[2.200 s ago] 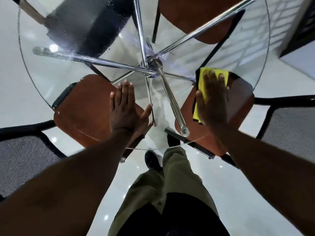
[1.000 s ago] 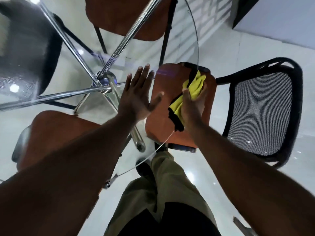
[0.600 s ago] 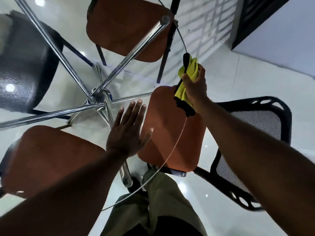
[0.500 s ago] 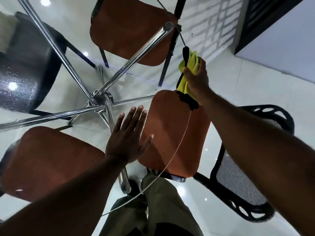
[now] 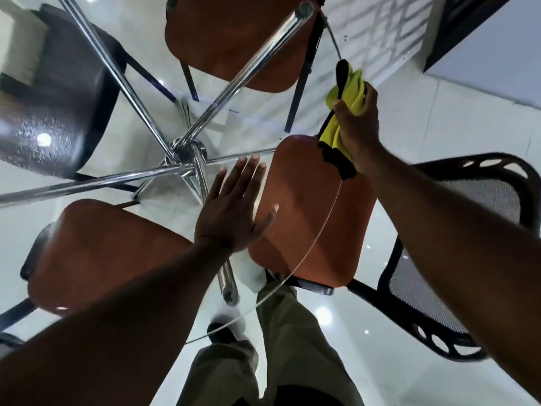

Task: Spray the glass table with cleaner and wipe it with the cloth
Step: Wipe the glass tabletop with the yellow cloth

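Observation:
The round glass table (image 5: 314,241) fills the left and middle of the head view, its thin rim curving from the bottom centre up to the right. My left hand (image 5: 234,209) lies flat on the glass with straight, spread fingers. My right hand (image 5: 358,124) grips the bunched yellow and black cloth (image 5: 348,95) wrapped over the table's right rim. Spray droplets cover the glass at the far left (image 5: 44,127). No cleaner bottle is in view.
Chrome legs (image 5: 187,153) cross under the glass. Orange-seated chairs stand below the glass at the top (image 5: 234,39), the left (image 5: 102,253) and the right (image 5: 316,215). A black mesh chair back (image 5: 468,259) stands at the right, next to my arm. My legs (image 5: 278,361) are at the rim.
My right hand bunched the cloth, which had lain flat on the glass, and slid it away from me along the table's right rim. My left hand stayed flat on the glass.

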The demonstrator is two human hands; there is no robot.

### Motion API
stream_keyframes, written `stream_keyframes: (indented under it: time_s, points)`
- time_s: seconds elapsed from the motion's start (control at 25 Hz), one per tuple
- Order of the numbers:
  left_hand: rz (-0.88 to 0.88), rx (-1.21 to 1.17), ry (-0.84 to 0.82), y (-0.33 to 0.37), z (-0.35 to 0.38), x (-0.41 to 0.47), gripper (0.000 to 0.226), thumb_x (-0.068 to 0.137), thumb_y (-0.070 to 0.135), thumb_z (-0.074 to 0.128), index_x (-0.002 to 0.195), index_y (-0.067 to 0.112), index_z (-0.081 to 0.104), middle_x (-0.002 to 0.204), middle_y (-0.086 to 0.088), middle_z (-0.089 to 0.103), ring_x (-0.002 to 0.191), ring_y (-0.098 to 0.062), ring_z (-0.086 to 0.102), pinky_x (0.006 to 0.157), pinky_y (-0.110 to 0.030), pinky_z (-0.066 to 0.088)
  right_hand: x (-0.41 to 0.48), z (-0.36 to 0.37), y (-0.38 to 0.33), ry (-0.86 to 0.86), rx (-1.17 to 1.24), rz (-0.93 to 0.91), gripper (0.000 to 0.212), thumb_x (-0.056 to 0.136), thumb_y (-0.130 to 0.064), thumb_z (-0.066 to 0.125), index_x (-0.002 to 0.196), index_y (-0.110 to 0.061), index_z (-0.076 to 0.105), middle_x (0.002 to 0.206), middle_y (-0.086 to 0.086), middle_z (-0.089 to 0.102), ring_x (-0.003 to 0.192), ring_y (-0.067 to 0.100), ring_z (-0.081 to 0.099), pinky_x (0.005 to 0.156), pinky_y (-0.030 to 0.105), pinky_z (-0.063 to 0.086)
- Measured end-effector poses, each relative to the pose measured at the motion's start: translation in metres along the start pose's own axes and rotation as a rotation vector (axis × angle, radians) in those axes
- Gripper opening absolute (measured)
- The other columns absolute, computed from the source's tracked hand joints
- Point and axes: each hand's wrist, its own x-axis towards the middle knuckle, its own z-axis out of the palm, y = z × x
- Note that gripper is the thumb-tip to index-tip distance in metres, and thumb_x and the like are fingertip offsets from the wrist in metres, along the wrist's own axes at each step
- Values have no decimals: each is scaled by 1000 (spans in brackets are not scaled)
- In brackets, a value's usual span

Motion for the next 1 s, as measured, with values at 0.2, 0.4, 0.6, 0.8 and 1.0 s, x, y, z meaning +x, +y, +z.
stream_keyframes:
  time_s: [0.2, 0.4, 0.6, 0.8, 1.0]
  points:
    - [29, -25, -10, -4, 2, -8, 80, 101, 62, 37, 163, 13, 21, 172, -7, 15, 159, -24, 11, 128, -48, 14, -135, 2, 44, 170, 133, 84, 65, 101, -27, 67, 159, -15, 41, 144, 2, 60, 119, 10, 59, 74, -10, 30]
    - [44, -43, -10, -26, -11, -72, 74, 103, 58, 40, 160, 12, 32, 169, -10, 23, 157, -28, 21, 127, -50, 16, -258, 38, 71, 258, 278, 203, 74, 102, -31, 67, 165, -23, 28, 143, 3, 64, 120, 25, 67, 88, 19, 43]
    - [-144, -80, 59, -69, -8, -253, 66, 99, 49, 48, 153, 12, 44, 164, -10, 36, 152, -30, 34, 122, -52, 24, -351, 88, 81, 334, 317, 277, 74, 103, -33, 64, 164, -20, 25, 142, 16, 67, 123, 41, 67, 99, 40, 53]
    - [-296, -93, 8, -91, -25, -351, 66, 102, 46, 45, 156, 10, 39, 167, -11, 30, 155, -30, 27, 124, -51, 19, -423, 139, 82, 304, 343, 305, 81, 103, -32, 64, 165, -15, 16, 147, 19, 61, 123, 40, 66, 103, 41, 51]
    - [-425, -146, 138, -98, -36, -399, 53, 99, 26, 52, 148, 7, 49, 161, -14, 40, 151, -31, 34, 123, -50, 26, -493, 189, 83, 152, 253, 416, 85, 107, -40, 58, 168, -7, 9, 157, 24, 49, 135, 43, 57, 109, 46, 44]
